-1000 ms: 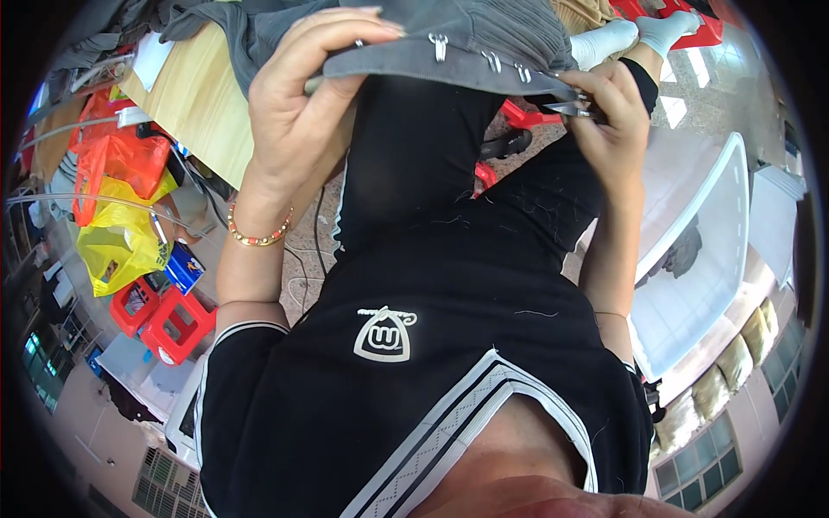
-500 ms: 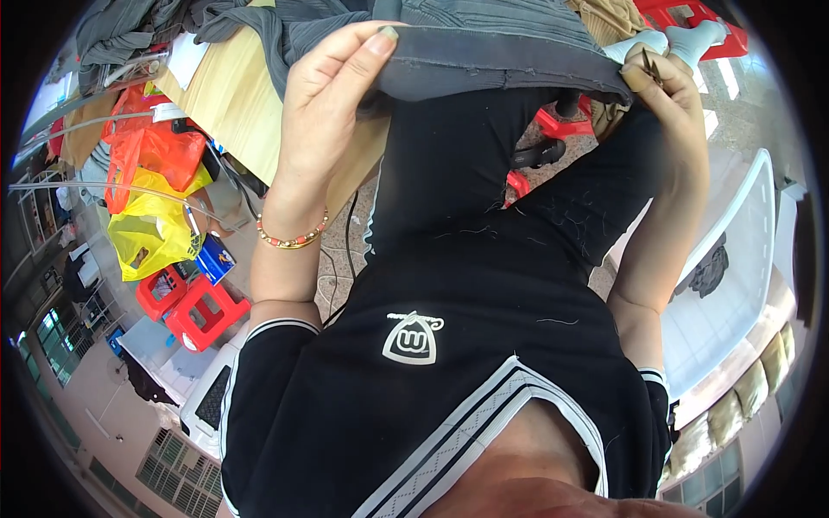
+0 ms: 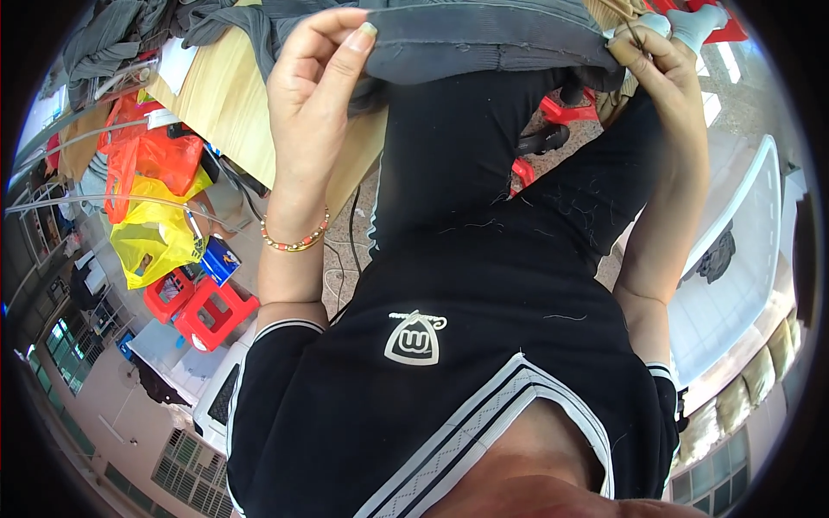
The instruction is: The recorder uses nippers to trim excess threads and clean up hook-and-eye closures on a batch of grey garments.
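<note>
A dark grey ribbed garment (image 3: pixel 484 59) hangs stretched between my two hands above my lap, its band-like edge facing me. My left hand (image 3: pixel 315 86), with a beaded bracelet at the wrist, pinches the band's left end between thumb and fingers. At the opposite end my right hand (image 3: pixel 661 69) grips the band, its thumb bearing a yellowish cover. A slim dark metal tool (image 3: pixel 636 36), perhaps thread snips, pokes out among the right fingers, mostly hidden by them. Beyond the band, more grey cloth runs past the upper edge of the view.
A light wooden table (image 3: pixel 229 91) stands ahead on the left with grey cloth on it. Red and yellow plastic bags (image 3: pixel 155 229) and red stools (image 3: pixel 214 312) are at my left. To my right is a large white bin (image 3: pixel 734 293) holding a dark cloth.
Both hands and the stretched band have shifted slightly upward in the view, and the band now shows more of its face. The metal tool in my right hand has turned and shows less.
</note>
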The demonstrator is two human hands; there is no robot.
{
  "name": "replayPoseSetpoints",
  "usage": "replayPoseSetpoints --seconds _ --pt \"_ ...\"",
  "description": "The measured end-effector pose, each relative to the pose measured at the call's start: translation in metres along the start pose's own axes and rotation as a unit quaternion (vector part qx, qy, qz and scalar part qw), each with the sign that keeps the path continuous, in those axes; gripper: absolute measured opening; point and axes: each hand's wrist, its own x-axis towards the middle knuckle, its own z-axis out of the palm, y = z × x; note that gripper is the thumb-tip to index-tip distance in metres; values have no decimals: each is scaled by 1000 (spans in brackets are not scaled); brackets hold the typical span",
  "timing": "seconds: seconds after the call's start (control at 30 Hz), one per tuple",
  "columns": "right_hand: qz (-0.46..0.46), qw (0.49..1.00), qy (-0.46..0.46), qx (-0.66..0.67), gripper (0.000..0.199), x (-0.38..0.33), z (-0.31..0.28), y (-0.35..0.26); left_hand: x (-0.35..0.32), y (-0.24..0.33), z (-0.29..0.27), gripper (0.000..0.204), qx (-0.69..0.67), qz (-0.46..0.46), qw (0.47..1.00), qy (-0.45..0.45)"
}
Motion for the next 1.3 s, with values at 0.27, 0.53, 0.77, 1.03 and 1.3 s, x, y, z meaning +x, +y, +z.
replayPoseSetpoints --seconds 0.27,0.53,0.77,1.03,1.3 --pt "-66 994 79 -46 38 -15 27 -66 2 -4 -16 32 -88 -71 994 -13" --pt "-286 927 67 -235 47 -6 101 -136 9 36 18 25 -222 -198 954 46" --pt "-290 923 81 -241 49 0 113 -137 7 9 1 32 -194 -117 974 -15" --pt "-246 942 74 -217 48 -5 121 -136 -1 5 -4 25 -186 -101 977 -17" --pt "-237 949 79 -194 48 -7 122 -135 -6 1 0 26 -183 -16 983 -12"
